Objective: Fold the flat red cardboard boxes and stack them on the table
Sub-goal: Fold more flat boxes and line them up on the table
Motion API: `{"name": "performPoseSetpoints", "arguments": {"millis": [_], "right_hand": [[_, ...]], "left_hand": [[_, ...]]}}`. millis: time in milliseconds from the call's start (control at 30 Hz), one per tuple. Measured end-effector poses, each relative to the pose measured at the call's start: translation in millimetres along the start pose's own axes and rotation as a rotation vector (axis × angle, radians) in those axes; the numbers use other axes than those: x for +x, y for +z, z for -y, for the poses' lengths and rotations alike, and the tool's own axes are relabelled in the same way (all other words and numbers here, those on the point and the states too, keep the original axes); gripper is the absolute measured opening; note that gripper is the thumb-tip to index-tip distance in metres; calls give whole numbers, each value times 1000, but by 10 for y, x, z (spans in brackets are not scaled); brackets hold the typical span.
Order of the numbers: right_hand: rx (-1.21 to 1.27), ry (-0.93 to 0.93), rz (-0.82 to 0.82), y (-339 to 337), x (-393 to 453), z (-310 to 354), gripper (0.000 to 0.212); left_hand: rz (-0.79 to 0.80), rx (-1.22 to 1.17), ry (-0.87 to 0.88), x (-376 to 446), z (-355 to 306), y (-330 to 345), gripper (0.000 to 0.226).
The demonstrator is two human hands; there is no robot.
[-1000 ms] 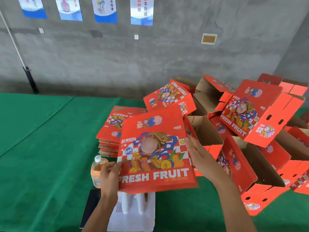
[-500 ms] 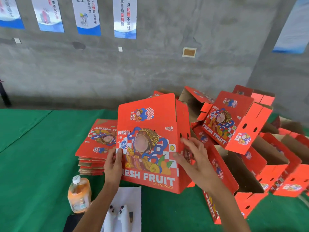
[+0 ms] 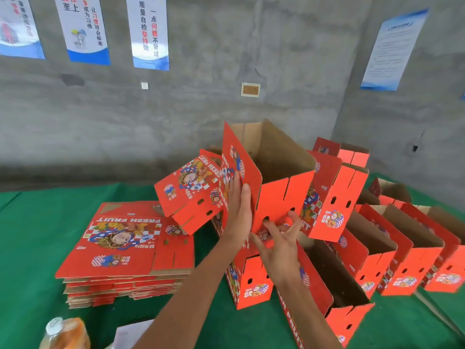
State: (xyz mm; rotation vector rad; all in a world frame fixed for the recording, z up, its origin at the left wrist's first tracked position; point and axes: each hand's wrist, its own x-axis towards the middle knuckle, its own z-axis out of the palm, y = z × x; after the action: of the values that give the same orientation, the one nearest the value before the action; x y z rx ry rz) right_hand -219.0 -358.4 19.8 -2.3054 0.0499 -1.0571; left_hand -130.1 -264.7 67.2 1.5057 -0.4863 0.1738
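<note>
I hold an opened-up red cardboard box (image 3: 281,195) upright over the pile, its brown inside showing at the top. My left hand (image 3: 239,210) lies flat with straight fingers against its printed left side. My right hand (image 3: 279,238) has its fingers spread and touches the lower edge of the slotted end panel. A stack of flat red boxes (image 3: 125,250) lies on the green table (image 3: 32,248) to the left. Several folded boxes (image 3: 392,253) stand and lean in a heap at the right and behind the held box.
An orange drink bottle (image 3: 63,333) stands at the bottom left, beside a white sheet (image 3: 133,333) at the bottom edge. A grey concrete wall (image 3: 201,96) with posters runs behind the table. Another folded box (image 3: 191,195) leans on the flat stack.
The flat box has been opened into a tube and carried up and right, over the heap of folded boxes. My left hand shifted to its side, my right to the end panel.
</note>
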Motion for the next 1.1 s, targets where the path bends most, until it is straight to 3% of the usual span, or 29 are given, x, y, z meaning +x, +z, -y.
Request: {"name": "performPoseSetpoints", "arguments": {"millis": [133,400,600,800,933,1033,1100], "right_hand": [[-57,62,79,190,74,-326,29],[-104,131,167,338,26,-424,44],[-36,200,-102,487,-90,-202,23],[129,108,-59,979,-280,241,15],[187,188,-66,1209,-318,433,17],[210,234,-54,1257,-343,450,27],[223,248,10,1318,-378,412,22]], "left_hand": [[80,34,-85,49,207,72,71],[272,-22,-281,129,506,-143,66],[229,34,-279,-8,623,-420,60],[58,-207,-490,-94,584,-915,38],[58,-268,-459,-91,467,-1174,52],[77,-207,-439,-39,447,-1217,30],[79,-107,-384,-22,510,-1268,26]]}}
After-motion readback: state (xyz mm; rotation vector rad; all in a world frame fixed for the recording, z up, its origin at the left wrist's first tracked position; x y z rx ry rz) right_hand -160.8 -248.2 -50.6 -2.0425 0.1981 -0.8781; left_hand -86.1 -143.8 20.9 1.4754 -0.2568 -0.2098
